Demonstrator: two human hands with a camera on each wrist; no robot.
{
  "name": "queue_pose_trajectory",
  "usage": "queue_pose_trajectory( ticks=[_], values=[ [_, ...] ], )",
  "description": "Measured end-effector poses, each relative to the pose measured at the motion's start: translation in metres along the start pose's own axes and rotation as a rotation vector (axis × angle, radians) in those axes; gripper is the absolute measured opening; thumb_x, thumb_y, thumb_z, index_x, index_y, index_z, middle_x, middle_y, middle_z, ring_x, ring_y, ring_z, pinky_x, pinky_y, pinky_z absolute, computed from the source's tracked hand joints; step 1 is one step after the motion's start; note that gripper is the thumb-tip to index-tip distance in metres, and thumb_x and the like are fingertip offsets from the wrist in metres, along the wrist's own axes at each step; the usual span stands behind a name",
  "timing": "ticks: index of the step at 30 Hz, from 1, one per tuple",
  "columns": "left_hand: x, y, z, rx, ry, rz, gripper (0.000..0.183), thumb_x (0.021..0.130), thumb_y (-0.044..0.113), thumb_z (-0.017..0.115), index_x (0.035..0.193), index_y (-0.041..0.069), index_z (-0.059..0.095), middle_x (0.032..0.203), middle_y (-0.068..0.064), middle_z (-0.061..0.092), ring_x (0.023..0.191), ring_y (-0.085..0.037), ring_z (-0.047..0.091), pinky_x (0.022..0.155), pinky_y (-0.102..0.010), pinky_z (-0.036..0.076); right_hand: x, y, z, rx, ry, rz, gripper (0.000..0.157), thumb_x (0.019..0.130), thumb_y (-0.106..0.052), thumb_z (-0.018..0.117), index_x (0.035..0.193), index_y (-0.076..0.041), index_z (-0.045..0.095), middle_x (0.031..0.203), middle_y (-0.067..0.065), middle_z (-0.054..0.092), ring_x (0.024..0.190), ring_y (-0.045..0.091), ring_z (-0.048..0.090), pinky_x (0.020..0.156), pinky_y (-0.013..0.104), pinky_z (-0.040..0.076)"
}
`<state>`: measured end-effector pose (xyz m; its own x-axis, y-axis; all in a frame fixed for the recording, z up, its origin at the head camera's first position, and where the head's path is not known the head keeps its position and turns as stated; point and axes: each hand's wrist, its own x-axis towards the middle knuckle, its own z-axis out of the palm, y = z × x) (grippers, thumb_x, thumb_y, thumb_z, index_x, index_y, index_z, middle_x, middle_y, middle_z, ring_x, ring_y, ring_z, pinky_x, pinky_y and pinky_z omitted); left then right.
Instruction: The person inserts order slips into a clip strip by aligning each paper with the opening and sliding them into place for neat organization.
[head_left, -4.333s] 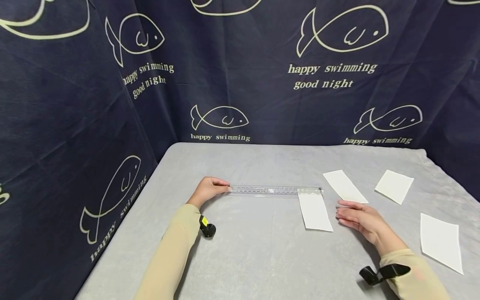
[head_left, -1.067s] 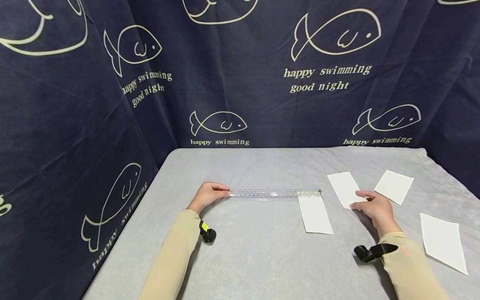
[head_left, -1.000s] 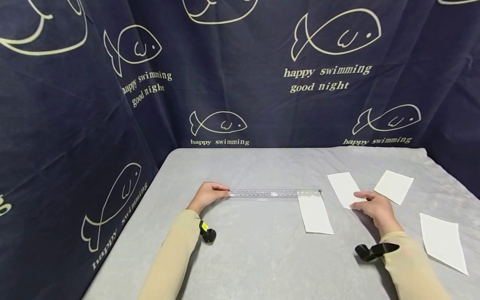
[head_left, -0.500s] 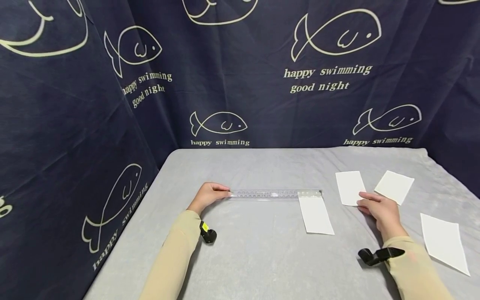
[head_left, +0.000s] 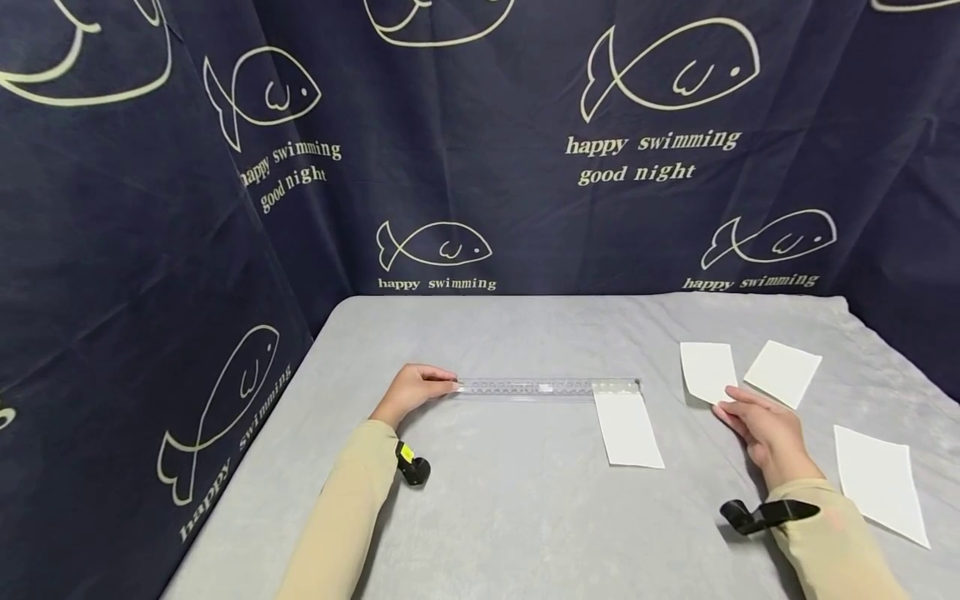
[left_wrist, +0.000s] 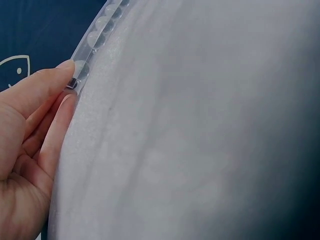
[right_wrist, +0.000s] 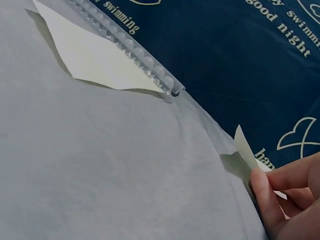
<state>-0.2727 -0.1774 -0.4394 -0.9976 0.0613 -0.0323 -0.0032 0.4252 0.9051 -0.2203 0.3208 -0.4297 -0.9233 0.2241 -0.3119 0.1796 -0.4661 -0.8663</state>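
My left hand [head_left: 412, 393] pinches the left end of a clear plastic ruler [head_left: 525, 387] between thumb and fingers. In the left wrist view, a row of round shapes runs along the ruler [left_wrist: 96, 39]. The ruler's right end lies over the top edge of a white paper slip [head_left: 628, 430]. Farther right, my right hand [head_left: 768, 429] pinches the near right corner of a second white paper [head_left: 707, 371]. That paper [right_wrist: 243, 147] stands tilted up from the cloth in the right wrist view, its shadow beside it.
Two more white papers lie on the right: one at the back [head_left: 783, 372], close to the pinched paper, and a larger one [head_left: 882, 485] beyond my right forearm. A grey cloth covers the table [head_left: 510, 517]. Dark blue curtains [head_left: 525, 192] hang behind and on the left.
My right hand has reached the second paper, taken its near corner, turned it more upright and drawn it right towards the back paper. The left hand keeps its hold on the ruler.
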Motion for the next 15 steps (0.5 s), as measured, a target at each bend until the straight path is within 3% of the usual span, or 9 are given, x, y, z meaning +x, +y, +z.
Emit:
queue_pose_trajectory(
  ticks=[8,15],
  values=[
    [-0.0013,0.0009,-0.0001,0.002,-0.001,0.010,0.020,0.074,0.019,0.080,0.091,0.011,0.076,0.090,0.000,0.070,0.084,-0.011,0.061,0.073,-0.025,0.048,-0.0054,-0.0034,0.0047,0.149,-0.012,0.103,0.036,0.075,0.023,0.057,0.066,-0.008,0.073,0.069,-0.002,0.066,0.062,0.015,0.067,0.069,0.024,0.053],
    [-0.0006,0.0018,-0.0001,0.000,0.004,0.004,0.020,0.073,0.018,0.080,0.092,0.010,0.076,0.090,-0.001,0.070,0.084,-0.012,0.061,0.071,-0.024,0.049,-0.0087,-0.0034,0.0101,0.172,0.015,0.110,0.036,0.074,0.023,0.058,0.065,-0.008,0.073,0.068,0.000,0.066,0.061,0.016,0.066,0.068,0.025,0.053]
  ],
)
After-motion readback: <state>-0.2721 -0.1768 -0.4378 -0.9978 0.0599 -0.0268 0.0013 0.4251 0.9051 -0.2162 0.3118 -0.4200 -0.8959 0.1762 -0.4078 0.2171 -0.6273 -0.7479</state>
